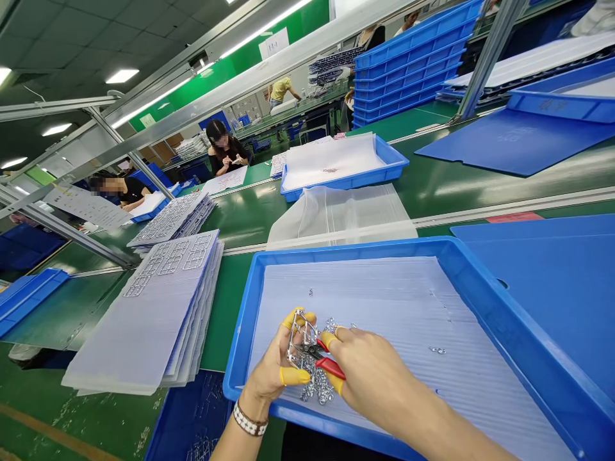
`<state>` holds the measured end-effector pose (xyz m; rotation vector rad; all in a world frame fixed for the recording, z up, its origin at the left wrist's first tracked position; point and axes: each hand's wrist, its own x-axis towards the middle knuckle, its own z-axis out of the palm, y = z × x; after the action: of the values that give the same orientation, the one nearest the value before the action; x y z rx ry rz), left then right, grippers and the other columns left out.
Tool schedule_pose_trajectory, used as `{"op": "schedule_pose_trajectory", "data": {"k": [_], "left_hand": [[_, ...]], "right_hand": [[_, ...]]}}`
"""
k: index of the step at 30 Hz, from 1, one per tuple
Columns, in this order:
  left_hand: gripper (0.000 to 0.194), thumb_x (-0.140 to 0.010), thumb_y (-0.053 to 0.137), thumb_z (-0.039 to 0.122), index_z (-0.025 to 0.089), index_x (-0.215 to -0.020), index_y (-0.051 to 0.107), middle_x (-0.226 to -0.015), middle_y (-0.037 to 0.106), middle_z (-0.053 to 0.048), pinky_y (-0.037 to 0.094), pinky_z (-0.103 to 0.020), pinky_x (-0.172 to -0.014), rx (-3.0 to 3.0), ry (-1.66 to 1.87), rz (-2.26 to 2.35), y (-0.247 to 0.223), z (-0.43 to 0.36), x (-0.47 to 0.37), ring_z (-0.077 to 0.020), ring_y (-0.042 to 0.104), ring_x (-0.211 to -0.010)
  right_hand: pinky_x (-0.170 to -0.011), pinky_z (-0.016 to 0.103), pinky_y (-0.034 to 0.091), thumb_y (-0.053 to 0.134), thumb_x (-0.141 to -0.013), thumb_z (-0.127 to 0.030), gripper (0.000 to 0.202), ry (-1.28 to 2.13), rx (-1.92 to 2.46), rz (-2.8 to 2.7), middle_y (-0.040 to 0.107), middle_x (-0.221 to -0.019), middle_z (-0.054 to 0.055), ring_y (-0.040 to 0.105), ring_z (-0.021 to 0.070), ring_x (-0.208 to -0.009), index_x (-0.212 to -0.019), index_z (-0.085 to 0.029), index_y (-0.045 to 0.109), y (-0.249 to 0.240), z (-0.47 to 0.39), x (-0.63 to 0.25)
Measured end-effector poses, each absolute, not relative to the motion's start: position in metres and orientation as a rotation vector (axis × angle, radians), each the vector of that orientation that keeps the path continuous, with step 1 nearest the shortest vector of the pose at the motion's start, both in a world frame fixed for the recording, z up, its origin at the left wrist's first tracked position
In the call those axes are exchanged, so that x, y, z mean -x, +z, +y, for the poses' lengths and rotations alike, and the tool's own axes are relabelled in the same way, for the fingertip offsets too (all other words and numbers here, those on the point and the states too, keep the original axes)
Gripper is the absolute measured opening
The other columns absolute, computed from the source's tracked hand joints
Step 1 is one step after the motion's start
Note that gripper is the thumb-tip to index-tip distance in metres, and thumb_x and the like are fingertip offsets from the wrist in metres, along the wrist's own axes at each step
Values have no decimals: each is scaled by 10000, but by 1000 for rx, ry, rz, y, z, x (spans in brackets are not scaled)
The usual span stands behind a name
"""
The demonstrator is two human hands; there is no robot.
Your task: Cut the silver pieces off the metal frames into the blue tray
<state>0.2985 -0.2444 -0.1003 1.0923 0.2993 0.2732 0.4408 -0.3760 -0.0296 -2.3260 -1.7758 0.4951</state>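
Note:
My left hand, with yellow finger cots on some fingers, grips a small silvery sprue frame above the tray. Red-handled nippers are in my right hand, which also wears yellow finger cots. The dark jaws of the nippers reach inside the frame; whether they touch a part I cannot tell. Below both hands a pile of small silvery parts lies on a white sheet in a blue tray. A few loose parts lie apart on the sheet.
To the left, silvery frames lie on a stack of white sheets. Beyond my tray are a clear plastic sheet and another blue tray. Blue crates stand stacked at the back. Co-workers sit across the benches.

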Motion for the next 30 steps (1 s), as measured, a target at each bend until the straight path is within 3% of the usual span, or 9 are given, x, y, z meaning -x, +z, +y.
{"op": "schedule_pose_trajectory", "data": {"k": [6, 17, 25, 30], "left_hand": [[951, -490, 897, 231, 311, -1348, 496, -1446, 472, -73, 96, -464, -1185, -992, 305, 334, -114, -243, -295, -326, 283, -1407], [986, -437, 915, 218, 308, -1335, 517, -1445, 464, -66, 82, -455, -1190, -987, 300, 374, -113, -246, -296, -337, 262, -1412], [1021, -414, 922, 200, 319, -1341, 511, -1440, 469, -65, 171, -483, -1173, -979, 276, 409, -112, -245, -294, -357, 254, -1407], [1023, -412, 921, 189, 320, -1340, 512, -1444, 465, -58, 127, -479, -1185, -998, 272, 416, -114, -243, -293, -349, 270, -1403]], "right_hand": [[-745, 368, 450, 577, -811, -199, 191, 308, 2417, -1679, 690, -923, 119, 639, 270, -863, -985, -165, 651, -34, -372, -450], [-752, 365, 435, 521, -814, -190, 197, 362, 2399, -1657, 688, -931, 125, 636, 267, -872, -965, -161, 644, -36, -364, -449], [-724, 362, 442, 527, -805, -200, 211, 399, 2361, -1678, 687, -902, 121, 648, 270, -841, -971, -159, 651, -34, -365, -453], [-660, 319, 431, 531, -808, -200, 200, 434, 2339, -1697, 688, -875, 112, 658, 248, -792, -958, -156, 655, -33, -365, -456]]}}
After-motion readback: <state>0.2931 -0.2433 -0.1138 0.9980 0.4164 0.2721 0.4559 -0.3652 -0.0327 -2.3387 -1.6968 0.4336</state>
